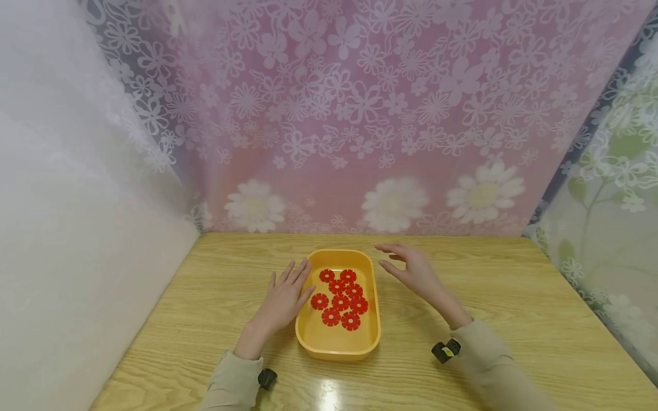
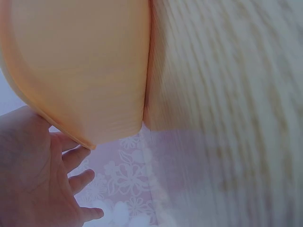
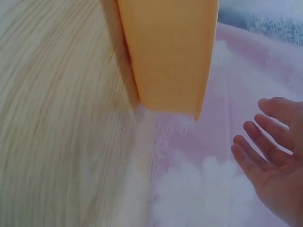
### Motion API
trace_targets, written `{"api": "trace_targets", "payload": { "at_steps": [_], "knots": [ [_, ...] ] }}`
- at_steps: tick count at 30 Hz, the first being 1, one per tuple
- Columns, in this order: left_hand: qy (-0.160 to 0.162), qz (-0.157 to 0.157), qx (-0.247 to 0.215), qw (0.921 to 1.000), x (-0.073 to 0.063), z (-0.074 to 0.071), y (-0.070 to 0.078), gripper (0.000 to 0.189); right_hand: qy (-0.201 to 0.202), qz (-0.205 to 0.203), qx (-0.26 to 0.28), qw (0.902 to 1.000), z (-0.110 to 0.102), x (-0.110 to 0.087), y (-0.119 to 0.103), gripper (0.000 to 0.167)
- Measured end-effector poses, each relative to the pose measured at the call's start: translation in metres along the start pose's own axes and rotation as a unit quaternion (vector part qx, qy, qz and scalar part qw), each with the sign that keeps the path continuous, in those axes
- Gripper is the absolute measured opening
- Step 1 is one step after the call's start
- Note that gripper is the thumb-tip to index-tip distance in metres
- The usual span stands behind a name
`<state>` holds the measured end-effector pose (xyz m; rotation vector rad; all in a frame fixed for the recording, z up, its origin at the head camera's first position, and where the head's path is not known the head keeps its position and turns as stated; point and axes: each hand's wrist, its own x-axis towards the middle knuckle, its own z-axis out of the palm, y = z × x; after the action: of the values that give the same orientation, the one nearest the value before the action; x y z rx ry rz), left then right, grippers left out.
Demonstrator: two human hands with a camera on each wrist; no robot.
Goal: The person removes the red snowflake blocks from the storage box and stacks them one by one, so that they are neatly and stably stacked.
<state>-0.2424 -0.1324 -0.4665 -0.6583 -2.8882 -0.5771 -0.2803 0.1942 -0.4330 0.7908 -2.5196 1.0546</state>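
A yellow plastic tray (image 1: 338, 347) stands on the table, with several red notched discs (image 1: 340, 302) lying flat on its floor, some overlapping. My left hand (image 1: 281, 301) rests at the tray's left rim, its fingers stretched forward and the thumb over the edge. In the left wrist view, that hand (image 2: 33, 170) meets the rim of the tray (image 2: 85, 71) with its fingers spread. On the other side, my right hand (image 1: 413, 271) hovers beside the far right corner, fingers loosely bent and holding nothing. The right wrist view shows a gap between this hand (image 3: 279, 151) and the tray's wall (image 3: 168, 56).
The wood-grain table (image 1: 514, 319) extends to both sides of the tray. A pink flowered curtain (image 1: 329, 125) hangs along its back edge. White cloth (image 1: 77, 200) closes off the left side, and a green-leaf patterned cloth (image 1: 612, 228) the right.
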Motion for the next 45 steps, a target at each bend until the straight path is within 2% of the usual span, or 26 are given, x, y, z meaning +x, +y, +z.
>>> {"api": "trace_targets", "payload": {
  "at_steps": [4, 9, 13, 23, 30, 36, 40, 45],
  "knots": [
    [-0.001, 0.001, 0.000, 1.0000, 0.001, 0.001, 0.000, 0.060, -0.023, -0.017, 0.027, 0.9992, 0.015, 0.010, -0.010, 0.039],
    [-0.002, 0.001, -0.007, 1.0000, 0.001, 0.001, 0.001, 0.059, -0.066, -0.020, 0.070, 0.9952, 0.033, 0.018, -0.020, 0.040],
    [-0.003, -0.003, -0.005, 1.0000, 0.001, 0.001, 0.002, 0.059, -0.102, -0.025, 0.076, 0.9916, 0.045, 0.024, -0.027, 0.039],
    [-0.003, -0.002, 0.010, 0.9999, 0.001, 0.001, 0.004, 0.059, -0.181, -0.050, 0.001, 0.9822, 0.060, 0.029, -0.034, 0.041],
    [-0.002, -0.003, 0.009, 1.0000, 0.001, 0.001, 0.003, 0.058, -0.246, -0.079, -0.041, 0.9652, 0.069, 0.032, -0.028, 0.039],
    [0.001, -0.004, 0.006, 1.0000, 0.000, 0.001, 0.002, 0.058, -0.292, -0.075, -0.075, 0.9504, 0.072, 0.035, -0.032, 0.032],
    [0.003, -0.002, 0.008, 1.0000, 0.000, 0.001, 0.001, 0.058, -0.310, -0.080, -0.099, 0.9421, 0.074, 0.037, -0.034, 0.030],
    [0.006, 0.002, 0.011, 0.9999, -0.001, 0.000, 0.001, 0.058, -0.318, -0.082, -0.123, 0.9365, 0.079, 0.038, -0.037, 0.030]
  ]
}}
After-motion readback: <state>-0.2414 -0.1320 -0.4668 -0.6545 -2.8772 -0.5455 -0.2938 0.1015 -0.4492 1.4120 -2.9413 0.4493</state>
